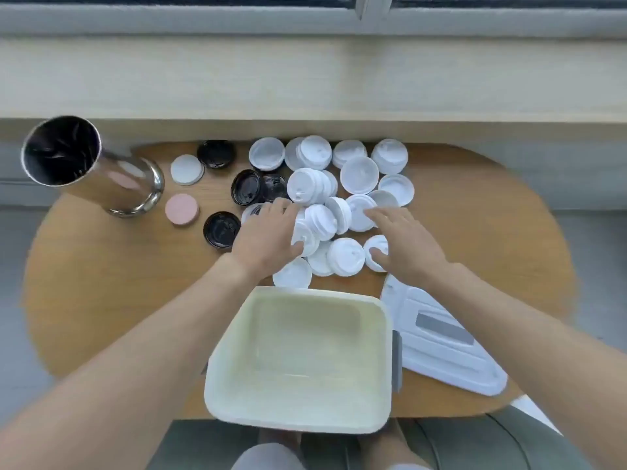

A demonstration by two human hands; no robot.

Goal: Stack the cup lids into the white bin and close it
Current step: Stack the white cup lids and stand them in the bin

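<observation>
Lids (pixel 322 222) lie in a white heap on the desk (pixel 101 300), just past my hands. My left hand (pixel 268 239) curls its fingers on the heap's left side. My right hand (pixel 403 245) lies flat on the right side. Behind both waits the white bin (pixel 383 368), with nothing in it.

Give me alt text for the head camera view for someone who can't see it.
A person's left hand and right hand reach into a pile of white cup lids on a wooden table. An open, empty white bin sits nearest the camera, its lid beside it; black lids and a steel tumbler lie left.
</observation>
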